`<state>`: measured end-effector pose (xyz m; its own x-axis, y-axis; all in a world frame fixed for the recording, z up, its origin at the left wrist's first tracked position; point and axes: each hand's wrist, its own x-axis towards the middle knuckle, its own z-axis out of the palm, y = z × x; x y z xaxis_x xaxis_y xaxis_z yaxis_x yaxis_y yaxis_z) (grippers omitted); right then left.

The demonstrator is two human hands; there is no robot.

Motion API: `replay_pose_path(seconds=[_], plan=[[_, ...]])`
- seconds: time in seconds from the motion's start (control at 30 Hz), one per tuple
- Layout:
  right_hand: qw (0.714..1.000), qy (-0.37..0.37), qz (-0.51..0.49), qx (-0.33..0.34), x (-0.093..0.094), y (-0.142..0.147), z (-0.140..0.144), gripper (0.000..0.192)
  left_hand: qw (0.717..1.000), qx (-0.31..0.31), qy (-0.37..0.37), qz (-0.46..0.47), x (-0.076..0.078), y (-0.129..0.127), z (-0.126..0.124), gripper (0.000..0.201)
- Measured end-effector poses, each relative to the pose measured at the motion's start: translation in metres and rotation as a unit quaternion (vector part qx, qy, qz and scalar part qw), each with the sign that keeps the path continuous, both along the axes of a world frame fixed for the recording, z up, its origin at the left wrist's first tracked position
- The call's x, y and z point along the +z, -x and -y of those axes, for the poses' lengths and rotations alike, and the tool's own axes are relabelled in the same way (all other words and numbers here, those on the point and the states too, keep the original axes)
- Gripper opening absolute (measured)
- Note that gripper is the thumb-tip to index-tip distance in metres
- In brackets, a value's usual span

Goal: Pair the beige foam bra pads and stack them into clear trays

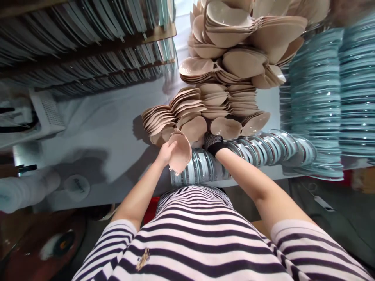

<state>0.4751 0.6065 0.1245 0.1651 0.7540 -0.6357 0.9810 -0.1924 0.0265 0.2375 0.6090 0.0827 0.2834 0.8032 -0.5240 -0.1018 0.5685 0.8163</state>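
Note:
My left hand [166,152] holds a beige foam bra cup [181,153] by its edge, just above the near end of a row of clear plastic trays [258,150]. My right hand [213,143] wears a black mesh glove and rests on the trays, right below the nearest stack of beige cups [187,113]. More beige cups [237,43] are piled high behind that stack.
Tall stacks of pale blue trays [325,101] stand at the right. Shelves of flat stacked sheets [88,47] run along the left back. A white perforated box [47,113] and a round white lid [76,186] lie on the grey table [111,128].

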Motion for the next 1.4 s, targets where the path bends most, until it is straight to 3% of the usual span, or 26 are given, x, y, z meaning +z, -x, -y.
replay_pose_path(seconds=[0.1,0.2,0.27,0.33,0.4,0.47,0.53,0.6,0.67,0.73,0.83,0.9,1.0,1.1,1.2,1.3,1.4], plan=[[1.000,0.007,0.007,-0.012,-0.007,0.007,-0.009,0.054,0.997,-0.009,-0.043,-0.071,-0.001,0.002,0.001,0.047],[1.000,-0.013,-0.003,-0.013,0.001,-0.006,-0.009,0.042,0.978,-0.003,-0.134,-0.159,0.001,0.005,-0.006,0.043],[0.998,-0.041,-0.007,-0.036,0.014,-0.020,-0.006,0.041,0.960,-0.005,-0.186,-0.208,0.002,0.006,-0.014,0.062],[0.990,-0.107,-0.047,-0.082,0.031,-0.032,-0.003,0.036,0.950,-0.021,-0.191,-0.247,0.002,0.005,-0.023,0.080],[0.960,-0.192,-0.159,-0.125,0.048,-0.039,0.000,0.030,0.948,-0.021,-0.171,-0.269,0.000,0.001,-0.032,0.086],[0.908,-0.225,-0.317,-0.153,0.061,-0.037,0.004,0.035,0.952,0.010,-0.161,-0.259,-0.001,-0.004,-0.038,0.082],[0.855,-0.194,-0.448,-0.177,0.069,-0.028,0.008,0.044,0.963,0.034,-0.157,-0.215,-0.001,-0.010,-0.039,0.065],[0.830,-0.152,-0.504,-0.182,0.070,-0.015,0.010,0.047,0.979,0.044,-0.134,-0.150,0.001,-0.017,-0.035,0.045],[0.847,-0.158,-0.484,-0.155,0.067,-0.002,0.009,0.043,0.992,0.061,-0.083,-0.075,0.006,-0.023,-0.028,0.037],[0.878,-0.207,-0.412,-0.124,0.061,0.009,0.006,0.038,0.996,0.078,-0.032,-0.001,0.012,-0.029,-0.020,0.042],[0.919,-0.268,-0.276,-0.088,0.057,0.021,0.001,0.033,0.994,0.061,0.038,0.086,0.022,-0.034,-0.007,0.050],[0.936,-0.290,-0.199,-0.021,0.059,0.025,0.002,0.030,0.986,0.048,0.072,0.140,0.027,-0.035,0.001,0.054],[0.926,-0.323,-0.141,0.135,0.065,0.031,0.011,0.028,0.979,0.028,0.067,0.193,0.031,-0.031,0.010,0.057],[0.905,-0.332,-0.148,0.222,0.069,0.037,0.028,0.029,0.989,0.017,0.026,0.144,0.035,-0.025,0.017,0.051],[0.899,-0.320,-0.163,0.250,0.072,0.043,0.047,0.024,0.986,0.028,0.031,0.160,0.041,-0.020,0.024,0.046],[0.910,-0.294,-0.143,0.256,0.076,0.048,0.068,0.017,0.980,0.016,0.061,0.189,0.044,-0.018,0.034,0.054],[0.926,-0.280,-0.127,0.218,0.080,0.052,0.090,0.026,0.991,0.009,0.043,0.124,0.040,-0.022,0.044,0.062]])
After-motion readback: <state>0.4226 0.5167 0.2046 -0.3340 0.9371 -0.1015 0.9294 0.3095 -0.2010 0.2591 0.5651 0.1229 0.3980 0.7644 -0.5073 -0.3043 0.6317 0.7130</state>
